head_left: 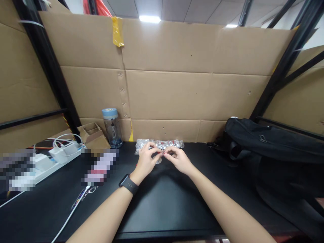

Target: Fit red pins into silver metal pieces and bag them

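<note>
Grip pinched at the fingertips, my left hand and right hand share a small piece above the desk. Silvery packets lie just behind. Handling looks underway; what is finished on it, I cannot tell.

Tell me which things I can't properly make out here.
All in the head view:
- The tiny thing between the left hand and right hand: too small, partly covered by fingertips.
- Contents of the clear packets: small, blurred by glare, partly behind the hands.
- Two patches, one beside the power strip, one at the left edge: pixelated.
- The black bag: cut off by the right edge.
</note>
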A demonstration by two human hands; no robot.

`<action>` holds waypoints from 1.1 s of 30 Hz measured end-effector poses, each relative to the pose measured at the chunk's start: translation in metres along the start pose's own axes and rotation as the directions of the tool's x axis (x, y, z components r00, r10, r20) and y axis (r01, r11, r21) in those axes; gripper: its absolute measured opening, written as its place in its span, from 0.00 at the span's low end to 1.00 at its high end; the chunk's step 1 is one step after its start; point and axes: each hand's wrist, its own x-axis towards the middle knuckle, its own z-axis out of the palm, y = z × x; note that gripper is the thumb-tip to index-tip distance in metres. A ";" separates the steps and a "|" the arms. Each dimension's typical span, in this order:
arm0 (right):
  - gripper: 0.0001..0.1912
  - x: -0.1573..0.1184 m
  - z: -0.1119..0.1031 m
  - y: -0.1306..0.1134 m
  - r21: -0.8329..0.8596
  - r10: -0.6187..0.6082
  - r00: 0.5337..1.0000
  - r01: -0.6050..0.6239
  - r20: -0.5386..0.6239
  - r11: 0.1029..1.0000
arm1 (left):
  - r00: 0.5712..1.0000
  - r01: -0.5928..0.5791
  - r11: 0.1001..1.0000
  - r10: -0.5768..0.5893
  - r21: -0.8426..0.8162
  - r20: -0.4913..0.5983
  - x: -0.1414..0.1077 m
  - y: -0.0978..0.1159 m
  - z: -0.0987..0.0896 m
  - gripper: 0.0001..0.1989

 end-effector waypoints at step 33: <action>0.08 -0.006 -0.043 0.012 -0.668 0.162 0.983 -0.067 0.081 0.741 | 0.946 -0.206 0.835 0.037 0.510 0.322 -0.009 -0.001 0.029 0.10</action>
